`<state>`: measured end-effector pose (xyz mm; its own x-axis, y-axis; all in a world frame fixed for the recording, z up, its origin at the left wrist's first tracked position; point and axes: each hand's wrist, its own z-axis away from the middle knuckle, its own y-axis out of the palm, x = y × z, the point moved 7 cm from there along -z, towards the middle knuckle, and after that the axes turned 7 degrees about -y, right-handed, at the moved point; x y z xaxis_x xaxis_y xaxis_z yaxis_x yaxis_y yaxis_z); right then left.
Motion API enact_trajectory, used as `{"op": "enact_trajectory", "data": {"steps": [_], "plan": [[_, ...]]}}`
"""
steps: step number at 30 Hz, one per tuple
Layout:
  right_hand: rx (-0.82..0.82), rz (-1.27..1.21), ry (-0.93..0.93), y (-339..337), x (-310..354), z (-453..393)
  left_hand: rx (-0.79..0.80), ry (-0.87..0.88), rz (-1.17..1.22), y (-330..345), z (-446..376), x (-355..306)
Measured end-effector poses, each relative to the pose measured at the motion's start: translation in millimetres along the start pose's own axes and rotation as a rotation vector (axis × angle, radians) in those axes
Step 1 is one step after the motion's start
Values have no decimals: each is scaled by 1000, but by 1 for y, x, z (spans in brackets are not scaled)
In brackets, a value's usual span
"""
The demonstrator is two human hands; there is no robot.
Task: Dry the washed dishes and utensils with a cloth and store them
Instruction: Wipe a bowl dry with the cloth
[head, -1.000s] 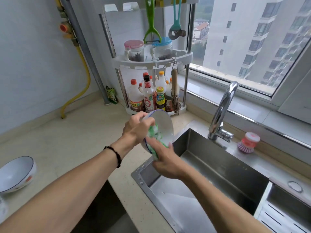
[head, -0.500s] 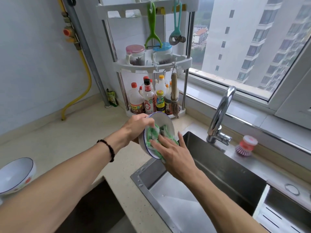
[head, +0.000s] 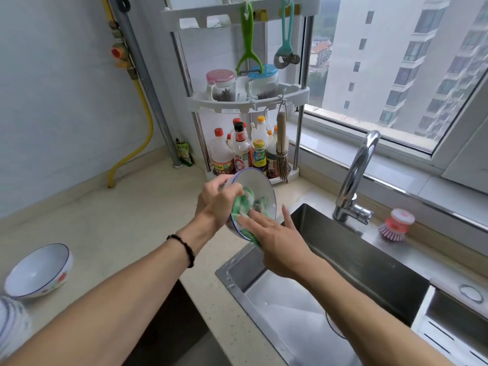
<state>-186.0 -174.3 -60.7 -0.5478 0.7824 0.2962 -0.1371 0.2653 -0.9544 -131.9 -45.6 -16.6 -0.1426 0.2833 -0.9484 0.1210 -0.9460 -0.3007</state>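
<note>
Green-and-white cloth (head: pixel 244 207) is bunched inside the bowl (head: pixel 260 186) being dried, which is held tilted in the air above the seam where the table (head: pixel 118 220) meets the near corner of the sink (head: pixel 351 262). The left hand (head: pixel 215 202) grips the bowl, fingers curled over its upper left rim and round the back, while the right hand (head: pixel 274 239) lies nearly flat, fingers straight and spread, pressing the cloth against the inside of the bowl without closing round it. Judging from this, the wiping of this bowl is under way and not finished: the cloth covers only the lower part of the inside, and the outside has no cloth against it. A second bowl (head: pixel 39 270) stands right way up on the table at the left, well apart from the hands; whether it is already dry cannot be told. Something striped shows at the left edge below it, too blurred to name. A curved rim shows low in the sink, partly behind the right forearm, and may be another dish waiting. Nothing visible shows anything stored away, so the storing step looks to be wholly ahead.
</note>
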Motion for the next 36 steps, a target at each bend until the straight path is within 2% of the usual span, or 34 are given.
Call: {"op": "enact_trajectory", "data": {"steps": [1, 4, 6, 9, 10, 11, 14, 15, 16, 19, 20, 23, 25, 26, 29, 31, 33, 36], "plan": [[14, -92, 20, -1, 4, -3, -32, 3, 19, 0, 2, 1], [-6, -642, 15, -3, 30, -4, -72, 16, 35, 0, 7, 0], [23, -576, -7, 1, 31, 0, -20, 41, -39, -2, 5, -4], [31, -44, -22, 5, 10, 2, 51, 37, -95, -5, 1, -5], [34, -17, 4, 4, 7, -1, 34, 37, -79, -6, 2, -6], [33, -89, 24, 3, 9, -5, -2, 40, -54, -8, 3, -8], [-5, -602, 18, -2, 33, -12, -72, 30, 1, -8, 5, -9], [-19, -643, 12, -1, 36, -10, -61, 25, -16, -7, 4, -7], [-25, -590, 8, 2, 34, -6, -39, 17, -48, -6, 4, -6], [-68, -96, 0, 6, 12, 4, 57, -22, -117, -2, 0, 0], [-102, -41, 29, 5, 9, 4, 67, -31, -99, 0, 0, 1], [-194, -279, 124, 0, 25, -2, 8, -42, 12, 1, -2, -1], [-188, -387, 90, 2, 33, -2, 29, -32, 11, 0, -4, -5], [-192, -331, 38, 1, 31, 2, 77, -38, -22, 1, -5, -7], [-185, 65, -159, -1, 10, 11, 299, -153, -141, 5, -5, -6], [-198, 208, -187, -4, -1, 11, 402, -224, -131, 7, -4, -2], [-300, 245, -154, -12, -2, 9, 427, -225, -1, 10, 0, -4], [-523, 130, 16, -37, 8, 4, 298, -61, 192, 17, 11, -12]]}}
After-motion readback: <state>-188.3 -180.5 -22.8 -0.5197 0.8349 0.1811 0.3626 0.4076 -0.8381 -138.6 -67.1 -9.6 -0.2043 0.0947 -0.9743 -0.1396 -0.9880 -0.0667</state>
